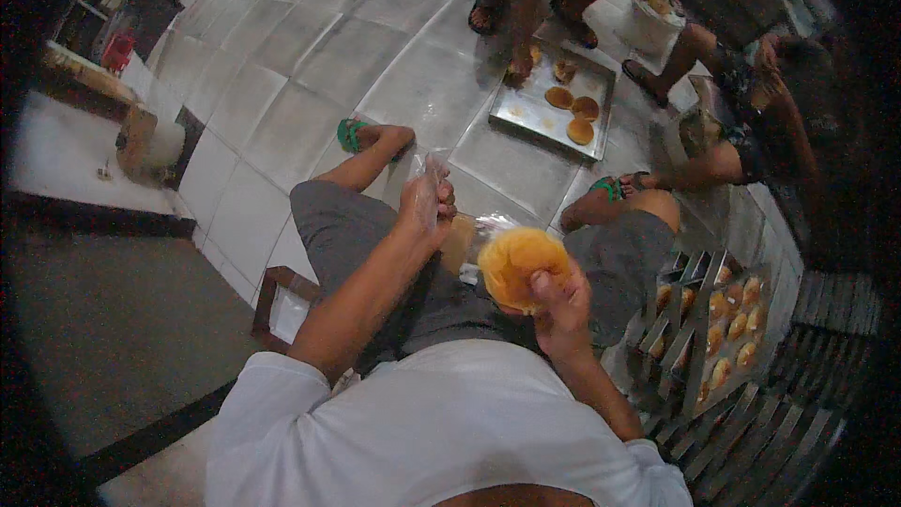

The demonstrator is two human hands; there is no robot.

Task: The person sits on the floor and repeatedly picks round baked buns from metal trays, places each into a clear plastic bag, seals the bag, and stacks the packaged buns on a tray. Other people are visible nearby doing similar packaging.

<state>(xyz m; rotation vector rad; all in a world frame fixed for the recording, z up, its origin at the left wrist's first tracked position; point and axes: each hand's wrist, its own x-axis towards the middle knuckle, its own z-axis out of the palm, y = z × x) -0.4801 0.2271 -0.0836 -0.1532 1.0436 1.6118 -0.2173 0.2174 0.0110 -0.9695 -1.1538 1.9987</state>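
Note:
My right hand [563, 303] grips a round golden bread bun [521, 264] above my lap, thumb on top. To its left, my left hand [428, 197] is closed on a clear plastic bag [424, 183], which lies over the fingers and wrist. Between my knees, partly hidden by the bun and my arm, are a brown flat piece [457, 243] and shiny clear plastic [496, 224]. On the floor ahead, a metal baking tray [521, 128] holds several round buns [580, 131].
Another person's hand [521, 65] reaches into the tray's far left corner. A second person [767, 98] sits at the right. Stacked metal trays with wrapped breads [737, 324] stand at my right. A small brown-framed box [281, 303] is left of my thigh.

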